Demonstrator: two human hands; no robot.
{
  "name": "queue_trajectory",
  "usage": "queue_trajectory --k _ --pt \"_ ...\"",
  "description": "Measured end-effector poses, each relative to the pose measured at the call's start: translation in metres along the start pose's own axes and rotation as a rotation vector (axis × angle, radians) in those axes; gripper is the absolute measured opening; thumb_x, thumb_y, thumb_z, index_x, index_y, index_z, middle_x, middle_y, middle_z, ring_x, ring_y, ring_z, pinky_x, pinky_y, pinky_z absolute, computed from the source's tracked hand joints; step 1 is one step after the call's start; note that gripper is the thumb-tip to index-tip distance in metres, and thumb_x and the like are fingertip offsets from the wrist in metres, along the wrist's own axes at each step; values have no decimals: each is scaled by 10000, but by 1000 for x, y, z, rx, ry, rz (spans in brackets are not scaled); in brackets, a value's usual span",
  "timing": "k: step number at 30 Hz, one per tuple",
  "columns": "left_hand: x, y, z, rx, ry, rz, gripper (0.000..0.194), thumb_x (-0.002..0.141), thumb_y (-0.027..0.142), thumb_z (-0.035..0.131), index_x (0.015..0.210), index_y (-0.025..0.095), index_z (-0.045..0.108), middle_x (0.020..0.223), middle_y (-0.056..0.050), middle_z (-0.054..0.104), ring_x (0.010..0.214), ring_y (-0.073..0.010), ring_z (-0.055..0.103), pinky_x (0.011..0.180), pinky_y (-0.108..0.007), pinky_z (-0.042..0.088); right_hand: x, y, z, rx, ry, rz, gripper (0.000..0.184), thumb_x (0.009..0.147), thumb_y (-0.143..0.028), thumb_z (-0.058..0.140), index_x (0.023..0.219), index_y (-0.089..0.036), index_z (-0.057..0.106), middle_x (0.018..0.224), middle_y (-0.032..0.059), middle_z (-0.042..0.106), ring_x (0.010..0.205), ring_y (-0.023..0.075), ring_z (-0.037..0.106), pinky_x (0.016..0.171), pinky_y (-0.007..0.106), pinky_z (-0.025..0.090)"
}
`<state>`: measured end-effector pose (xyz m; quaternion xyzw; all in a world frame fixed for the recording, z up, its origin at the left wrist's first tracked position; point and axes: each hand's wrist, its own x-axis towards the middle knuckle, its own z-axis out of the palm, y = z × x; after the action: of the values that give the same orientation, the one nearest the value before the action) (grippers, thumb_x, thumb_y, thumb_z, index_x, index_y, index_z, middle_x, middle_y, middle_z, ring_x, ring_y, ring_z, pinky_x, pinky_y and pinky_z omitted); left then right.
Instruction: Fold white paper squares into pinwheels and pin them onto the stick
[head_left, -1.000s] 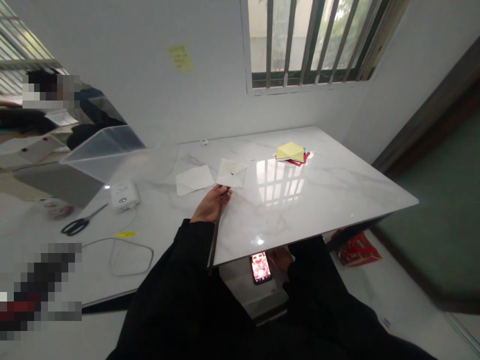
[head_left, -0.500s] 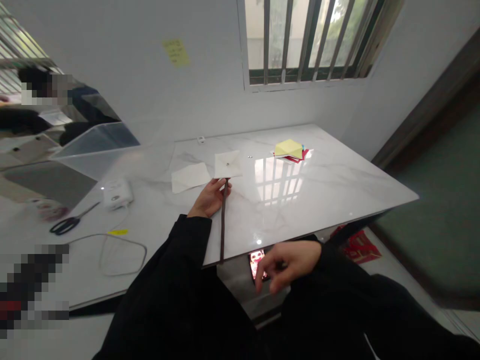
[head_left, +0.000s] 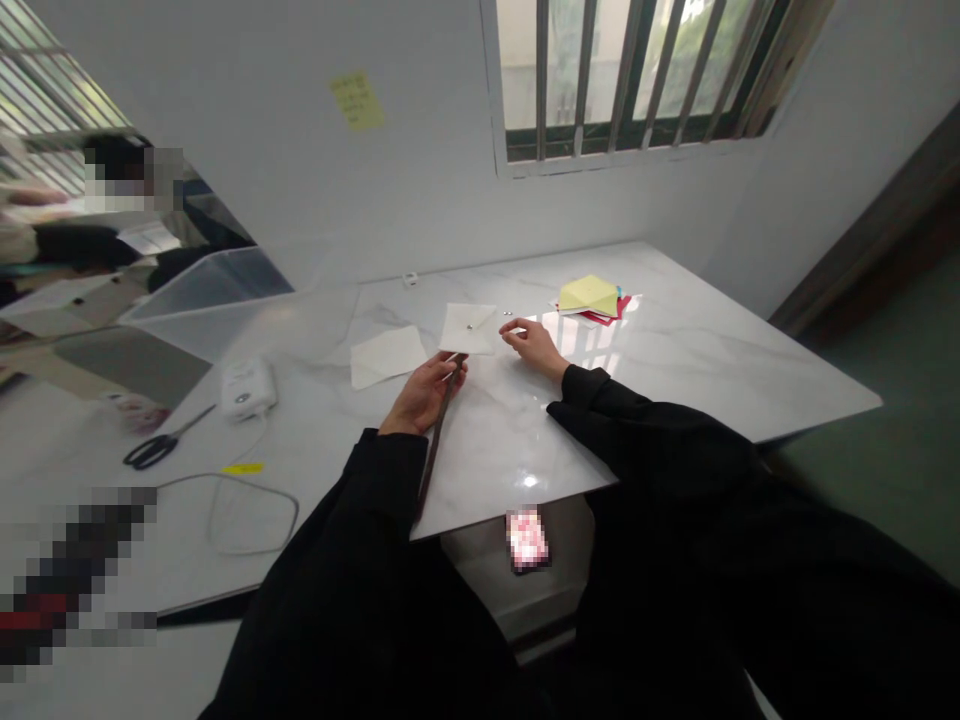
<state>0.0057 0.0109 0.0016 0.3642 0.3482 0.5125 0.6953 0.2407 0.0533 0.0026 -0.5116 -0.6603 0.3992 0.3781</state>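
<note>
My left hand (head_left: 426, 390) is closed at the lower edge of a white envelope (head_left: 466, 330) whose flap bears a small dark round dot. A dark brown ribbon-like strip (head_left: 441, 425) passes by those fingers and trails down to the table's front edge. To the right of the envelope, my right hand (head_left: 532, 345) reaches over the table with loosely bent fingers, and I see nothing in it. Just beyond its fingertips lie tiny pale pieces (head_left: 508, 313), too small to name. On the left, a flat white sheet of paper (head_left: 388, 357) lies beside the envelope.
Coloured envelopes, a yellow one (head_left: 590, 296) on top, are stacked at the back right. Scissors (head_left: 166, 440), a white power strip (head_left: 247, 388), a cable (head_left: 292, 505) and a clear plastic bin (head_left: 210, 290) lie left. A phone (head_left: 527, 540) is below the table edge. Another person sits far left.
My right hand has moved from above the phone, forward and up onto the table near the tiny pieces. The left hand stays at the envelope, and the strip's lower end has swung left.
</note>
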Motion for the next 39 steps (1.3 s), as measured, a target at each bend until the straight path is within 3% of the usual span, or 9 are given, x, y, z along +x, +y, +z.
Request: queue_trajectory --k 4,12,17,32,39 --pt "-4 2 1 23 17 -13 349 743 33 765 1062 172 742 1031 -38 724 816 -103 663 769 -162 571 8 10 1 40 69 -81 178 949 -209 521 1049 -108 628 599 -74 469 596 80 368 618 255 288" --pt "-8 4 -3 128 22 -21 284 771 127 831 1029 172 724 907 -18 710 752 -112 667 651 -182 553 14 37 -6 1 141 -239 261 852 -275 575 1037 -156 716 519 -83 385 524 113 318 579 266 270" --pt "-11 4 -5 138 22 -44 253 773 163 846 1000 150 735 892 -30 709 740 -105 664 675 -181 558 12 44 -17 5 224 -201 296 820 -286 565 1020 -142 728 513 -89 359 517 112 299 579 271 259" --pt "-20 8 -8 126 46 -63 322 725 142 866 1024 156 748 976 -41 729 763 -106 682 688 -175 547 6 36 -9 -26 201 -194 286 812 -266 552 1014 -157 722 514 -87 400 514 118 347 604 266 302" --pt "-24 8 -3 138 114 14 357 667 205 919 967 175 729 1005 -8 727 756 -86 668 687 -165 531 0 24 -6 -70 227 -243 274 817 -218 536 984 -158 745 529 -77 414 521 114 370 607 261 315"
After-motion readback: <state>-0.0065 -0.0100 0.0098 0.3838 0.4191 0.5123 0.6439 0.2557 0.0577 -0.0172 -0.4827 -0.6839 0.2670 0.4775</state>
